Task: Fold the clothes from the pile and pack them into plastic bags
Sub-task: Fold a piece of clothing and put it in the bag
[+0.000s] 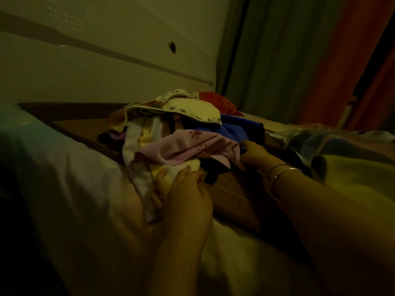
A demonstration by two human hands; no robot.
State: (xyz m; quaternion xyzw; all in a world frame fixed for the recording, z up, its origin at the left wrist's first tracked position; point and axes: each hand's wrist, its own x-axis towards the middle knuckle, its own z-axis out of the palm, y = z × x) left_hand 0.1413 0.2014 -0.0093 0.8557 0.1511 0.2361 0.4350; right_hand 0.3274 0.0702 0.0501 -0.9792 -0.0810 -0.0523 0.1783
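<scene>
A dim bedroom, seen from above a person's two bare forearms reaching forward over pale bedding (64, 189).

Nearest, the left hand (188, 189) lies at the near edge of a pile of clothes (171, 133). Its fingers (183, 170) are bent over a pale yellow-and-white garment (162, 174), and they seem to be gripping it, though the low light hides the fingertips.

A little farther and to the right, the right hand (256, 154), with thin bracelets (282, 173) at the wrist, has its fingers curled into the folds of a pink printed garment (188, 146), pinching its right end.

The pile sits just beyond both sets of fingers, on a brown flat surface (235, 195) that looks like cardboard. Above the pink piece lie a blue garment (235, 129), a cream one with dark print (188, 107) on top, and something red (215, 99) behind.

To the right of the right-hand fingers, slightly farther off, lies clear plastic (316, 137), probably a bag, with clothes apparently already in it.

Beyond everything stand a pale panelled wall (96, 60) and orange curtains (342, 60).

This looks like the picking step: one garment is being drawn out of the pile, and nothing is folded in hand yet. Next it would need to be pulled clear of the tangle and spread flat for folding.
</scene>
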